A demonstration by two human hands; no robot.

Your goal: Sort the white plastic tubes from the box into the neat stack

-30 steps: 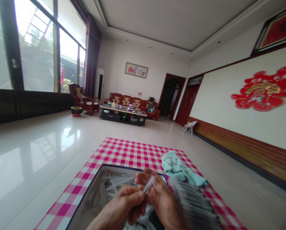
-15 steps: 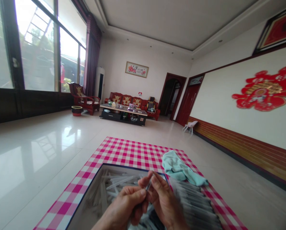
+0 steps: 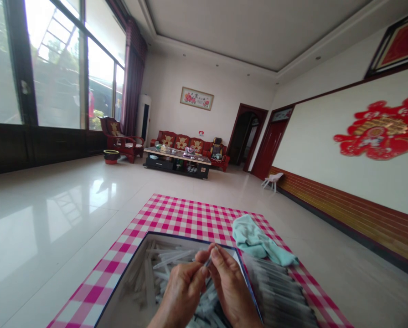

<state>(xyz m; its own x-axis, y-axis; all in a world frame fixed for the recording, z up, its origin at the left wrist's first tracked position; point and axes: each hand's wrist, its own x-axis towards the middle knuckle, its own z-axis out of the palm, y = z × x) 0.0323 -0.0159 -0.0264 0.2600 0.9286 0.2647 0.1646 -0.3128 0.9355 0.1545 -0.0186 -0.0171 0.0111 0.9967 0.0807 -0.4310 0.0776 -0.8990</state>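
Note:
My left hand (image 3: 181, 294) and my right hand (image 3: 231, 289) meet at the bottom of the view, fingertips pinched together on a small clear tube (image 3: 208, 263). Both hands hover over a shallow dark-rimmed tray (image 3: 128, 266) filled with several pale plastic tubes (image 3: 162, 264). The tray lies on a pink and white checked cloth (image 3: 186, 218). To the right of my right hand lies a stack of clear wrapped packs (image 3: 279, 291).
A light teal rag (image 3: 258, 241) is crumpled on the cloth's right side. Glossy pale floor tiles (image 3: 53, 214) surround the cloth. Far off stand a low table (image 3: 176, 161), a red sofa (image 3: 186, 143), an armchair (image 3: 118, 141) and a small white stool (image 3: 271, 181).
The clear tube has gone from tilted and well exposed between my fingers to mostly covered by the pinched fingertips. Both hands have sunk slightly lower in view.

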